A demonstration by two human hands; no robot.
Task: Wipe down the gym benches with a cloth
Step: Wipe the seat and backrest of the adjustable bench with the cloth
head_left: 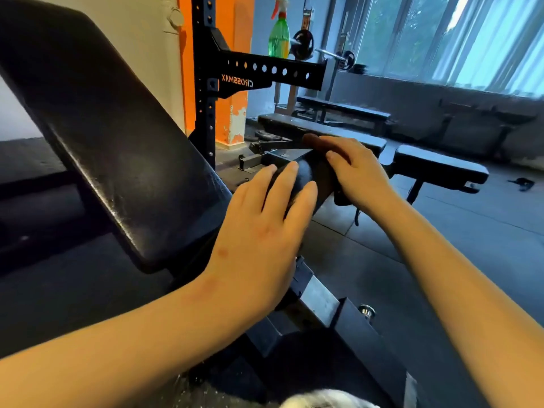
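Observation:
A black incline bench fills the left, its long backrest pad [117, 136] tilted up. Just right of it is a smaller rounded black pad [312, 175] of the same bench. My left hand [265, 228] rests on this pad with fingers straight and spread. My right hand [356, 172] is at the pad's far end, fingers curled over a brown cloth [312, 141] that it holds against the pad. Most of the cloth is hidden under the fingers.
The bench's steel frame [319, 298] runs toward me below my hands. A black rack [265, 72] stands behind, with a green spray bottle [279, 36] on its arm. Flat benches [441, 167] and a barbell [332, 54] lie further back by the windows. Something white [323, 400] shows at the bottom edge.

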